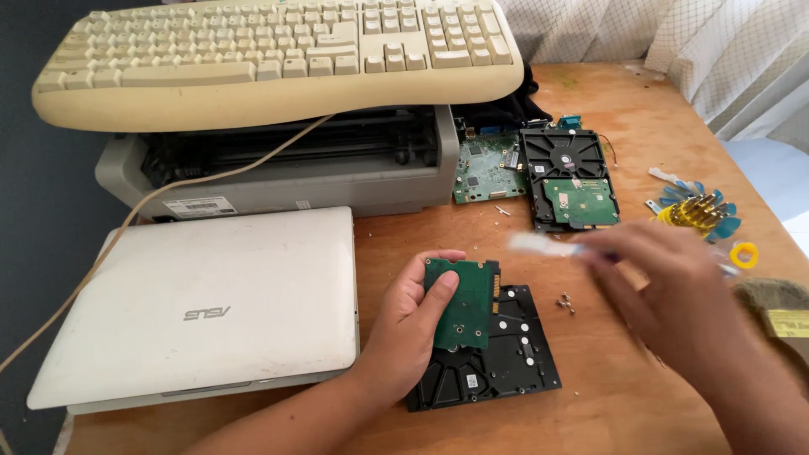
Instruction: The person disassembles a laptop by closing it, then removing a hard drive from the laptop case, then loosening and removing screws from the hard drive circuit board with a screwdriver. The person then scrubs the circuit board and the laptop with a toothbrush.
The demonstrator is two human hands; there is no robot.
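1. The left hand curls around a green rectangular circuit board, thumb across its face, tilting it up off a black metal hard drive on the wooden table.
2. The right hand, blurred, pinches a pale slim tool above small loose screws.

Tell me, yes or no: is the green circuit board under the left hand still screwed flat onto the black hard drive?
No: the left hand tilts the green circuit board up off the black hard drive.
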